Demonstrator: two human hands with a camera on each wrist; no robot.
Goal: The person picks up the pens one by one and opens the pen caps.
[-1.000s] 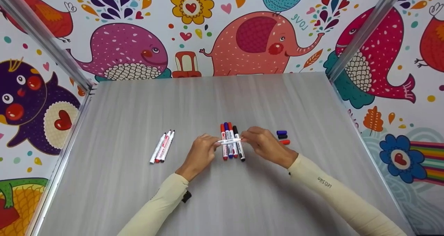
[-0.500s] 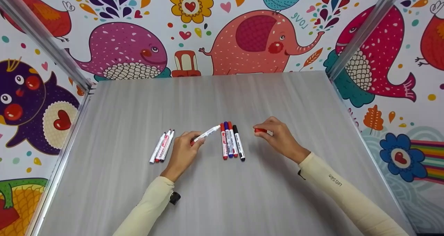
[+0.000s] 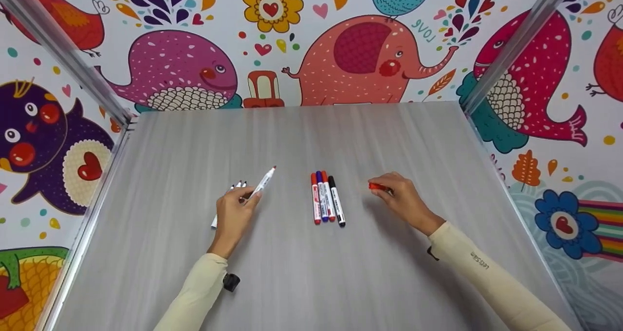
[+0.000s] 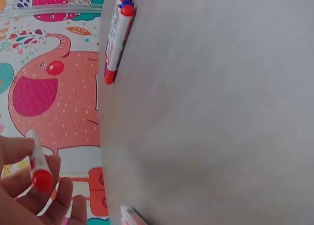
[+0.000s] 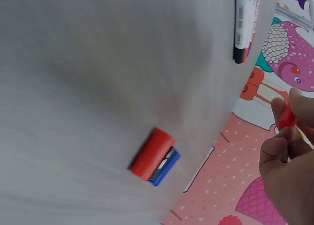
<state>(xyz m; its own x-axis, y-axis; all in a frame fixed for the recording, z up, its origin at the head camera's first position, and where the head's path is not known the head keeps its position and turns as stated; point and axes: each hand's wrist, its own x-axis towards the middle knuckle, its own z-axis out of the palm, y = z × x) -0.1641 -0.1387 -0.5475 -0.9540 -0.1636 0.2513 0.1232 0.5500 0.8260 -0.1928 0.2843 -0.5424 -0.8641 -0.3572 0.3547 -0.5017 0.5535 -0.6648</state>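
My left hand pinches a white uncapped marker, its tip pointing up and away. In the left wrist view the marker's red end plug faces the camera. Beneath that hand lies a bundle of uncapped markers, mostly hidden. My right hand holds a red marker cap between thumb and fingers, raised over the table. Below it, the right wrist view shows another red cap beside a blue cap, with a dark strip between them.
Between the hands, several capped markers lie side by side, among them a red marker and a black marker at the right end. The grey table meets cartoon-printed walls at the back and sides, with metal posts at the corners.
The hands have drawn apart: the cap came off the marker into my right hand, which moved right. My left hand carried the uncapped marker left, over the bundle.
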